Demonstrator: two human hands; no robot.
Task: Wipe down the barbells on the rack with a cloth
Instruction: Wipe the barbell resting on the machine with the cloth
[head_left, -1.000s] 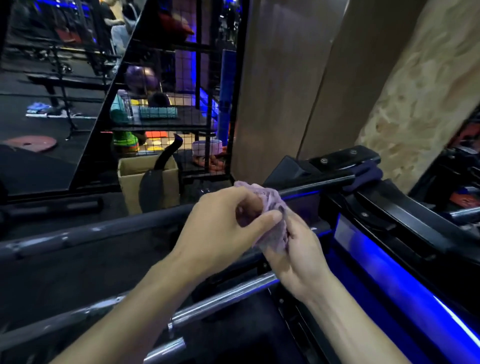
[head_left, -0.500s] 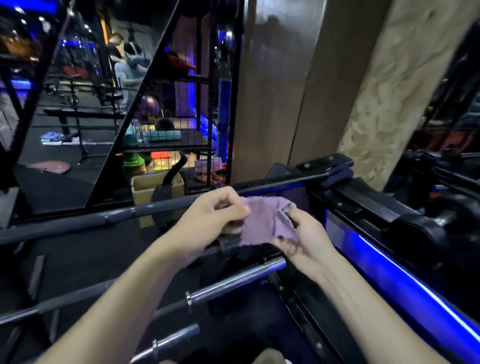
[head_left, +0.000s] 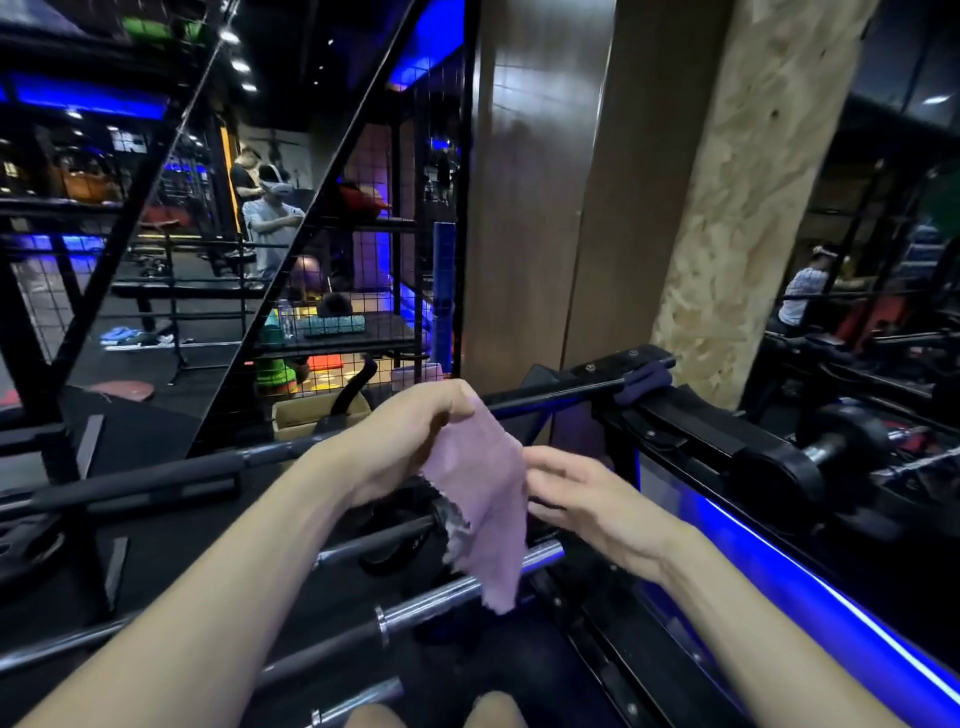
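Head view: left hand (head_left: 400, 441) pinches cloth (head_left: 483, 499) above barbells (head_left: 441, 603).

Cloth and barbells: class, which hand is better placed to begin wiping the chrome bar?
Probably the left hand: it alone pinches the cloth, which hangs over the chrome bar. The right hand is open beside it.

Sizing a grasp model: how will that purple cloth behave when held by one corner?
Probably floppy: the purple cloth hangs limp from the left hand, draping over a chrome barbell. Likely light, since a pinch holds it. Its frayed lower edge might snag.
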